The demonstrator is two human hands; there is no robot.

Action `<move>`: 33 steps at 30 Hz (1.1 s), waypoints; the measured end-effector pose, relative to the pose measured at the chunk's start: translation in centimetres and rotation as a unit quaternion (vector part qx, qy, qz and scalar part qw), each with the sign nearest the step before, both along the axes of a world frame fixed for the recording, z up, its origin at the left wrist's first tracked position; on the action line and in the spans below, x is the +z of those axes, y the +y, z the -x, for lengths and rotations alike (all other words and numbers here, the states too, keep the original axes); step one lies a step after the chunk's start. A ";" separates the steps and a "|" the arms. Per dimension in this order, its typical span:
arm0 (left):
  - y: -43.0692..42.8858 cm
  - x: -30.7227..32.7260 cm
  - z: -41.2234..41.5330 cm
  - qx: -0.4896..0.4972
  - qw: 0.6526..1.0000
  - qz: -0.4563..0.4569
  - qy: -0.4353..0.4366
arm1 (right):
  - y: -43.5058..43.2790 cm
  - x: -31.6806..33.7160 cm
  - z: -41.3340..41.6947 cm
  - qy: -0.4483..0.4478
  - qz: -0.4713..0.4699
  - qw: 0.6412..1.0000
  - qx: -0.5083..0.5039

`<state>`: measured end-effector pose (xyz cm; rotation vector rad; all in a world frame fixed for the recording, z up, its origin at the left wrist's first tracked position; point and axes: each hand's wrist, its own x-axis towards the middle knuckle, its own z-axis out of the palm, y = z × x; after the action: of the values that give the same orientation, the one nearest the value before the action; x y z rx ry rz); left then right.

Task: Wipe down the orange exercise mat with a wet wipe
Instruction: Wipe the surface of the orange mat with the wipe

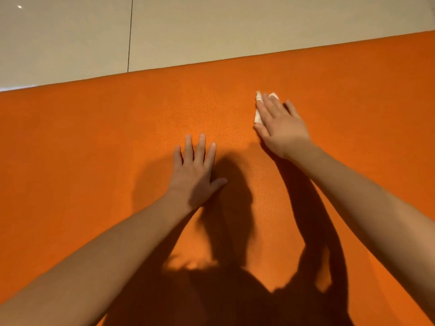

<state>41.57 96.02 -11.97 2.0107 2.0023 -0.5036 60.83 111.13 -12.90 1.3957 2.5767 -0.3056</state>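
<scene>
Bare orange mat (pixel 94 142) lies open around both flat-pressed hands.

Floor (pixel 70 31): pale beige glossy tiles, filling the band from 10 o'clock through 12 o'clock to 1 o'clock.
Grout line (pixel 130 34): 1 thin dark joint at 11 o'clock, near-vertical, between 2 tiles.
Light glint (pixel 19 6): small white spot, far 10 o'clock.
Reflection (pixel 16 87): bright streak on the tile, 9 o'clock.

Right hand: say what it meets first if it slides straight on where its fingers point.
The right hand, pressing the white wet wipe, looks free ahead: only bare orange exercise mat, then its far edge and the pale tiled floor.
</scene>
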 end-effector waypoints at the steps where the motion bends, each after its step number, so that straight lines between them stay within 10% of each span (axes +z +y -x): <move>1: 0.0 0.0 0.0 0.000 1.000 0.001 0.001 | -0.3 0.1 -0.1 -0.003 0.002 0.999 -0.043; 10: -0.6 1.9 -1.6 0.032 0.997 0.070 -0.006 | -9.7 0.4 -2.3 0.050 0.045 0.997 0.027; 16: -5.2 3.0 -3.7 0.004 0.992 0.121 -0.026 | -10.9 0.7 -4.7 0.024 0.060 0.990 -0.125; 22: -8.7 3.9 -5.2 0.005 0.990 0.133 -0.043 | -17.6 1.4 -7.0 0.057 0.103 0.992 0.039; 28: -12.0 3.6 -6.2 0.019 0.991 0.125 -0.048 | -18.7 1.6 -8.1 0.014 0.098 0.990 -0.101; 33: -12.7 3.5 -6.5 0.041 0.990 0.127 -0.055 | -23.0 2.4 -8.6 0.036 0.140 0.990 0.007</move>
<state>48.10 83.34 -8.47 1.7596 1.8436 -0.5835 69.47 88.08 -10.45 1.2868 2.4778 -0.6965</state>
